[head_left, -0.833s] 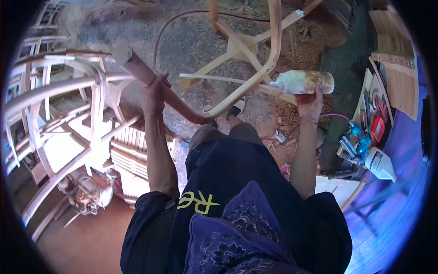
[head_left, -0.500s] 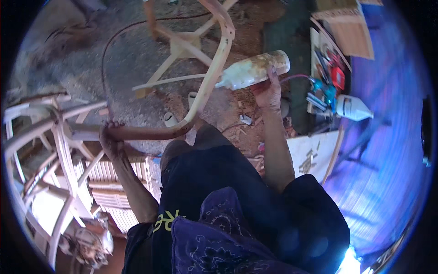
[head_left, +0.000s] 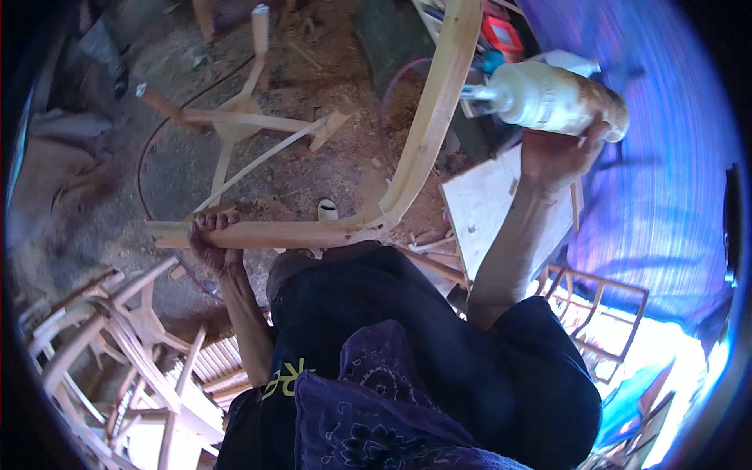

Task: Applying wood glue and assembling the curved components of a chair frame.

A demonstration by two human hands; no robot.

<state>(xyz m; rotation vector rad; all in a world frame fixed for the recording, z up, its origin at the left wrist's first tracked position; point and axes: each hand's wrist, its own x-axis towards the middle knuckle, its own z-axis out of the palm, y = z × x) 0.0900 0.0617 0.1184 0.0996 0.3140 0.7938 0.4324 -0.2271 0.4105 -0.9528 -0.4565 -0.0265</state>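
My left hand (head_left: 215, 239) is wrapped round the near limb of a bent wooden frame piece (head_left: 290, 234), close to its left end. The piece runs right to a jointed corner at my lap, then angles away up the view. In my right hand (head_left: 560, 157) is a white squeeze bottle (head_left: 540, 95) with brown smears toward its base. It lies nearly level, its narrow nozzle pointing left, close to the edge of the far limb. Whether the nozzle touches the wood I cannot tell.
A wooden leg frame (head_left: 235, 119) rests on the dusty floor ahead. Several chair frames (head_left: 129, 345) crowd the lower left. On the right are a pale board (head_left: 489, 200), a red item (head_left: 503, 33) among tools, and a blue-purple sheet (head_left: 658, 172). A thin hose crosses the floor.
The view has swung to the right. The frame piece has turned in my left hand, its corner shifting right. My right hand has carried the bottle to the right, off the floor area ahead.
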